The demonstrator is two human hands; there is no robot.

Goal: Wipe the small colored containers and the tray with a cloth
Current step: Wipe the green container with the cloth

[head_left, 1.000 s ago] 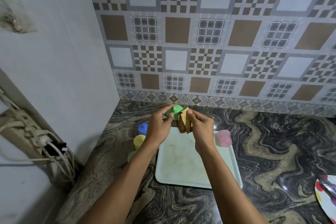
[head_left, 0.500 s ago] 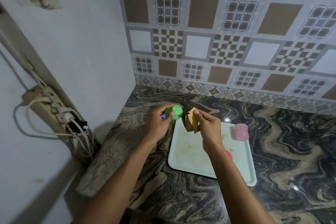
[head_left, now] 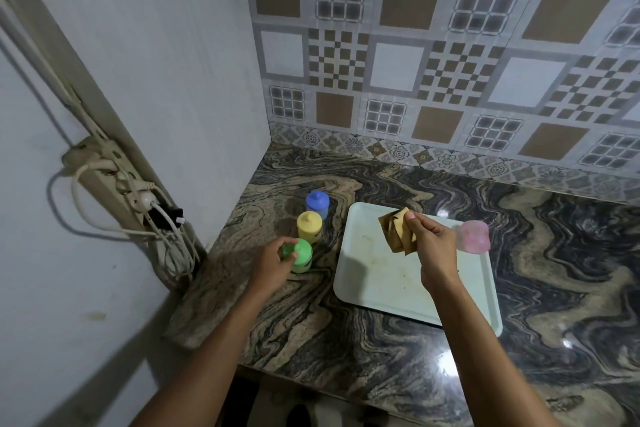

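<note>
Green container [head_left: 300,255]: lidded, on the counter [head_left: 554,253], left hand [head_left: 273,262] gripped its top.
Cloth [head_left: 398,232]: brown, crumpled, pinched in right hand [head_left: 433,250].
Tray [head_left: 381,284]: pale, kinda smudgy, pink container [head_left: 472,236] at its far right corner.

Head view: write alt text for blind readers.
Left hand grips a green container on the countertop; right hand holds a brown cloth over a tray. A yellow container and a blue container stand behind the green one, a pink container at the tray's far right corner.

The left forearm [head_left: 207,343] and right forearm [head_left: 485,350] are bare. The left hand [head_left: 273,262] and right hand [head_left: 434,250] are bare too.
</note>
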